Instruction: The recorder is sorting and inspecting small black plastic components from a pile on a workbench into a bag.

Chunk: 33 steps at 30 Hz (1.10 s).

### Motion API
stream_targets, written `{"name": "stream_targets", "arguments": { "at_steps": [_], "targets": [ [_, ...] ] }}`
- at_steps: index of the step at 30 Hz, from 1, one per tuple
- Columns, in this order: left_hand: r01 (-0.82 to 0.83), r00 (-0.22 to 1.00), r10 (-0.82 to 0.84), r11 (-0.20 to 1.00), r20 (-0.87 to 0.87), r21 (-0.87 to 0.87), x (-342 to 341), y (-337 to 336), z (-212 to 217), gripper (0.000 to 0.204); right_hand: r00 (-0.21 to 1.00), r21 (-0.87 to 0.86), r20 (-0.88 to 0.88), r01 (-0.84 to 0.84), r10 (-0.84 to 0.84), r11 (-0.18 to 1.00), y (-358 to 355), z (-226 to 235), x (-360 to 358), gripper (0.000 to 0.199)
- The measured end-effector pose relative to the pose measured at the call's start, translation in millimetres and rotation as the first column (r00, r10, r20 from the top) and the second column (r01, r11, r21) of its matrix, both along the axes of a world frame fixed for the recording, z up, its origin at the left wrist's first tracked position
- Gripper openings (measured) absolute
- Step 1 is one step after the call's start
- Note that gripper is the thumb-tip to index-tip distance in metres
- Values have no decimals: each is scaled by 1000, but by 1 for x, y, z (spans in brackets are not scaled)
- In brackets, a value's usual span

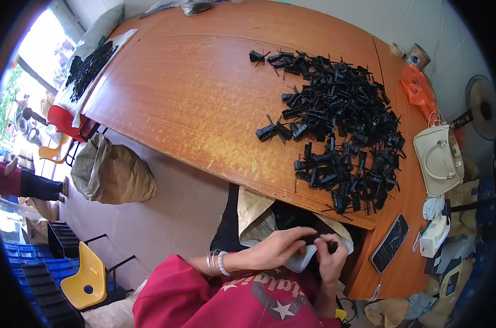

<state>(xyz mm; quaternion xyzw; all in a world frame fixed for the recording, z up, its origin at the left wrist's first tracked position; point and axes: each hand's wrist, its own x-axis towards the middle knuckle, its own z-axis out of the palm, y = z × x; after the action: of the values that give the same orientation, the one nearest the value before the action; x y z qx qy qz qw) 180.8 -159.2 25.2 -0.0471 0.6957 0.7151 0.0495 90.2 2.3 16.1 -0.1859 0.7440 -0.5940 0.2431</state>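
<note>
My left hand [283,246], with bracelets on its wrist, is held over my lap just below the table edge. Its fingers are bent and their tips come together at something dark and small that I cannot make out. Close beside it my right hand [330,259] is closed, with a small black plastic part [333,247] showing between thumb and fingers. Under both hands an open woven sack [253,216] rests on my lap, with dark contents partly hidden by the hands. On the table to the right lies a large spread pile of black plastic parts [341,104] with thin prongs.
The wooden table [177,93] carries a phone [389,243], a cream handbag [438,158], an orange plastic bag [417,90] and a fan [480,104] along its right side. A brown sack [114,172] and yellow chair [83,279] stand left. Another person [23,180] is far left.
</note>
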Motion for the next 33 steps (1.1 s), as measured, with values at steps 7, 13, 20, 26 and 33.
{"name": "stream_targets", "arguments": {
  "at_steps": [7,13,20,26,33],
  "targets": [
    [-197,909,-129,703,-396,-683,6,15,-17,55,951,-21,293,109,-99,994,-5,-7,-1,21],
    [-249,936,8,723,-352,-644,-6,3,-1,32,985,64,161,49,-59,997,-16,3,-1,22],
    [-102,990,70,954,-124,-281,-26,-17,21,18,944,-247,307,-49,126,968,-15,32,-10,20],
    [-6,999,-1,979,-35,-204,-16,-22,20,29,903,-104,348,-228,250,968,-9,41,-6,25],
    [-119,964,21,926,-264,-359,-15,-15,16,32,920,-47,192,-338,341,940,-7,43,-10,28]
  ]
}}
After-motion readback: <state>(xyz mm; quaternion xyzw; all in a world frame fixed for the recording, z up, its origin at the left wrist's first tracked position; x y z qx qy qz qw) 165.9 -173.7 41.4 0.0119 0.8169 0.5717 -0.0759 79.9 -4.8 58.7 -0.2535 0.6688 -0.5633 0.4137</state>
